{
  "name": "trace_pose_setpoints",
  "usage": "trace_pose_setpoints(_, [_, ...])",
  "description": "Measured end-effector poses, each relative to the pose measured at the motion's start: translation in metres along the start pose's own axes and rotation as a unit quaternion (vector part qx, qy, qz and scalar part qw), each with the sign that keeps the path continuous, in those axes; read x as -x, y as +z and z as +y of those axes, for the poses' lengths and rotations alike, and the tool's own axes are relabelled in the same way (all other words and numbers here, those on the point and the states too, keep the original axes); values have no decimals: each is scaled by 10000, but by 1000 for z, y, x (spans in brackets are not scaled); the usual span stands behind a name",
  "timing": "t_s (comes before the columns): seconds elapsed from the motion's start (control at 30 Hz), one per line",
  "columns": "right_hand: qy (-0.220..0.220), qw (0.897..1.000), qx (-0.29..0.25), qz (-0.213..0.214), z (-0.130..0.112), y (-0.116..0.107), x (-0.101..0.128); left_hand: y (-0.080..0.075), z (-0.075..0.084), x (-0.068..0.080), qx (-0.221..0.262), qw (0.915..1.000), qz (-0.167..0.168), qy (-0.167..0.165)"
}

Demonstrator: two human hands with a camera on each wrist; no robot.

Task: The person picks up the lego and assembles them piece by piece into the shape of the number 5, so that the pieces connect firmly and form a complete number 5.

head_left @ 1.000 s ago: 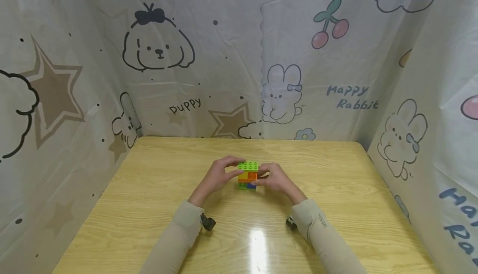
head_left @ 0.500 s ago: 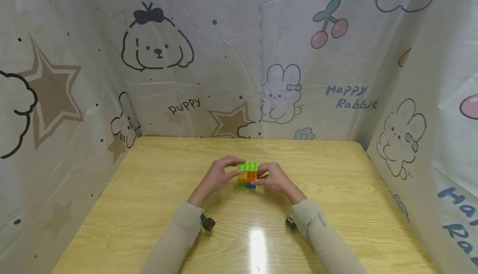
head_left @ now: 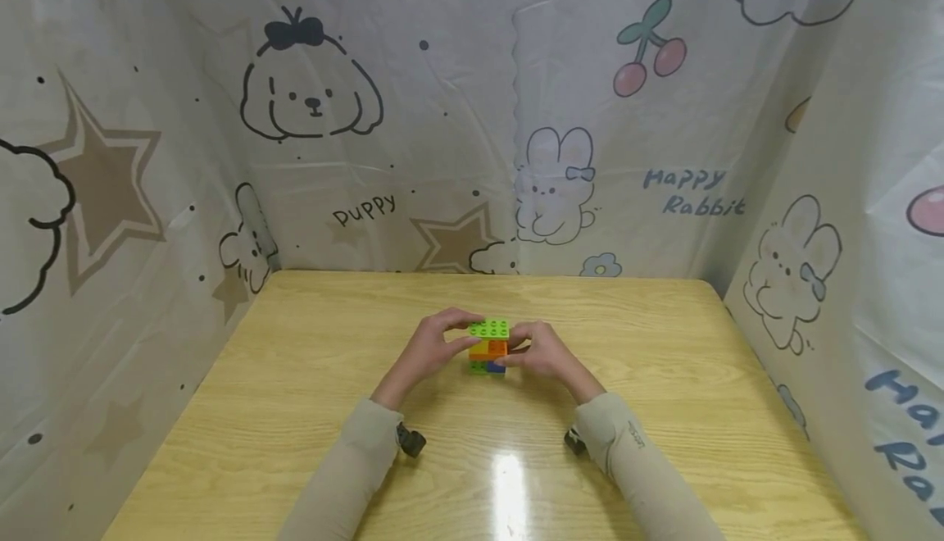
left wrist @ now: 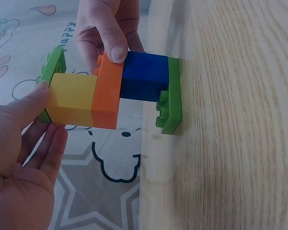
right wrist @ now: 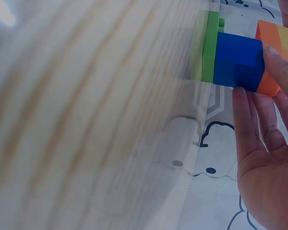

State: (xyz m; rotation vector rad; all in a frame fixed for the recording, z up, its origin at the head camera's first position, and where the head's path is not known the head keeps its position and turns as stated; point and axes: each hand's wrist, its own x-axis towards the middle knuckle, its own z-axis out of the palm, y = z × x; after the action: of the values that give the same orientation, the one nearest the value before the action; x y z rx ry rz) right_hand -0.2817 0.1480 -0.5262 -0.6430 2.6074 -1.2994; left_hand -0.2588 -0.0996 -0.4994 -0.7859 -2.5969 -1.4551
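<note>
A small stack of toy building bricks stands upright on the table. From the bottom it has a flat green brick, a blue brick toward the right end, a flat orange brick, a yellow brick toward the left end and another flat green brick on top. My left hand pinches the stack's upper part, thumb where yellow meets the top green. From the other side, my right hand holds the middle, its thumb on the orange brick beside the blue one. The right fingers behind are partly hidden.
The light wooden table ends at a printed cloth backdrop, which also hangs along both sides. A small black camera sits at the left wrist, another black device at the right.
</note>
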Motion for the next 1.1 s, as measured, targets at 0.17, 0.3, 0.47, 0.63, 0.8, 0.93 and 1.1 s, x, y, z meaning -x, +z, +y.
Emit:
trace_pose_setpoints(0.17, [99,9999,15,7,-1,0,-1,0,-1,-1,42,10000,10,-21])
trace_pose_setpoints(0.3, [151,9999,74,19,0,0,-1,-1,-1,-1,35,10000,23,9])
trace_pose_setpoints(0.47, [196,9997,154,18,0,-1,-2,0,-1,-1,-1,10000,-14,-44])
trace_pose_setpoints(0.63, [314,9993,180,57,-2,-1,-1,0,-1,-2,-31,9999,-31,-111])
trace_pose_setpoints(0.8, [535,9984,31,174,-4,-2,0,0,2,-1,-92,9999,-9,-140])
trace_pose_setpoints(0.93, [630,9975,-106,295,-4,-2,1,0,3,0,-84,9999,17,-141])
trace_pose_setpoints(1.1, [598,9965,-478,322,-1,-2,2,1,1,-1,-35,9998,37,-174])
